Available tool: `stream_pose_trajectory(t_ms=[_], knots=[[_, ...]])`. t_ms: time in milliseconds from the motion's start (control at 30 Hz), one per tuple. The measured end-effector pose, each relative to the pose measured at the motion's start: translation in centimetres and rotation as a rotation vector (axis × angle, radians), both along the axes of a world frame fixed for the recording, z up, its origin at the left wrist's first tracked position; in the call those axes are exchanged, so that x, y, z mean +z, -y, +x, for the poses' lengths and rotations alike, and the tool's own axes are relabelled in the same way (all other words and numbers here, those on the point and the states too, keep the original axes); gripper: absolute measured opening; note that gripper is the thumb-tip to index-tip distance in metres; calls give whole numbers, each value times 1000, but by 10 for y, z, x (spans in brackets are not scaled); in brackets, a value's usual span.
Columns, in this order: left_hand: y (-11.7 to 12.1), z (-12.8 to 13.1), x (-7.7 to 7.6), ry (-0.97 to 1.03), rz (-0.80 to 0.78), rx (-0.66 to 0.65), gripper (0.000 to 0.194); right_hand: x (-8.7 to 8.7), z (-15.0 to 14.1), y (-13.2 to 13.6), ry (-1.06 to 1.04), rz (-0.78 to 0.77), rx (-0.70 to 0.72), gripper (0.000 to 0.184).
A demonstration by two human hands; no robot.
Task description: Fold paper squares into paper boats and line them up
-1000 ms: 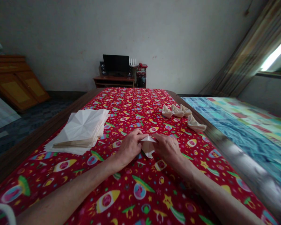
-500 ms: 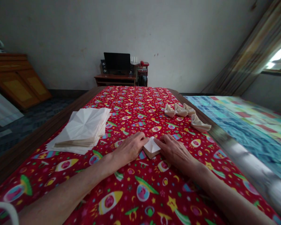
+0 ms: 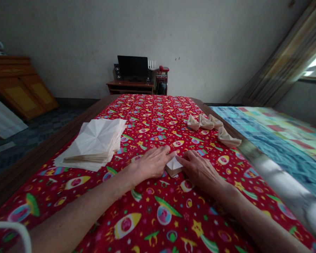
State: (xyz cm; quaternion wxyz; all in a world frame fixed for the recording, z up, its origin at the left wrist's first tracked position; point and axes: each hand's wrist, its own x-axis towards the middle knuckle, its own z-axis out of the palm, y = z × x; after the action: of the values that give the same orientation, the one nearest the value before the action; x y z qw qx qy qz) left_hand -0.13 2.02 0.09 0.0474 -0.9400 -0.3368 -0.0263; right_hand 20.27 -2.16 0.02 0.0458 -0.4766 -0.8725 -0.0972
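A small folded piece of white paper (image 3: 174, 166) lies on the red patterned tablecloth (image 3: 152, 207), between my two hands. My left hand (image 3: 155, 161) has its fingers closed on the paper's left side. From the other side, my right hand (image 3: 197, 165) grips it with thumb and fingers. Fingers cover part of the paper. To the left rests a stack of creased white paper sheets (image 3: 97, 138). Beyond my right hand stand several folded paper boats (image 3: 206, 122), with one boat (image 3: 228, 138) nearer than the others.
The table's dark wooden edge (image 3: 263, 167) runs along the right, beside a bed with a blue patchwork cover (image 3: 255, 130). A monitor (image 3: 133, 66) stands on a desk by the far wall. A white curved object (image 3: 13, 226) shows at lower left.
The paper's upper flap has been pressed lower and flatter, now a small white peak above a folded edge. My left hand has spread further over it. The view has shifted slightly.
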Motion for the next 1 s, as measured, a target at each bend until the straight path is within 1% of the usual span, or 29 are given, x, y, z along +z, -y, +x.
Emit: stream_pose_trajectory(t_ms=[167,300,400,467,533,633,700,800,933,1000], knots=[[-4,2,0,4,-50,9,57,0,-1,1,-33,-8,3,25],[4,-3,4,14,-11,-10,54,3,-2,2,-39,-13,-34,21],[11,-9,3,83,45,-29,42,2,0,2,-56,-6,-21,22],[13,-11,0,157,68,-51,32,0,2,2,-69,6,-19,23],[13,-13,-6,231,83,-100,25,-3,4,3,-84,21,-13,22],[12,-15,-14,330,82,-189,24,-6,6,5,-123,64,53,22],[11,-17,-17,373,69,-215,25,-8,6,7,-166,103,105,22],[11,-18,-18,384,54,-225,25,-9,6,11,-224,121,147,20],[10,-18,-17,374,15,-238,25,-9,5,13,-267,82,234,21],[10,-17,-16,358,-17,-218,24,-10,5,13,-279,72,257,20]])
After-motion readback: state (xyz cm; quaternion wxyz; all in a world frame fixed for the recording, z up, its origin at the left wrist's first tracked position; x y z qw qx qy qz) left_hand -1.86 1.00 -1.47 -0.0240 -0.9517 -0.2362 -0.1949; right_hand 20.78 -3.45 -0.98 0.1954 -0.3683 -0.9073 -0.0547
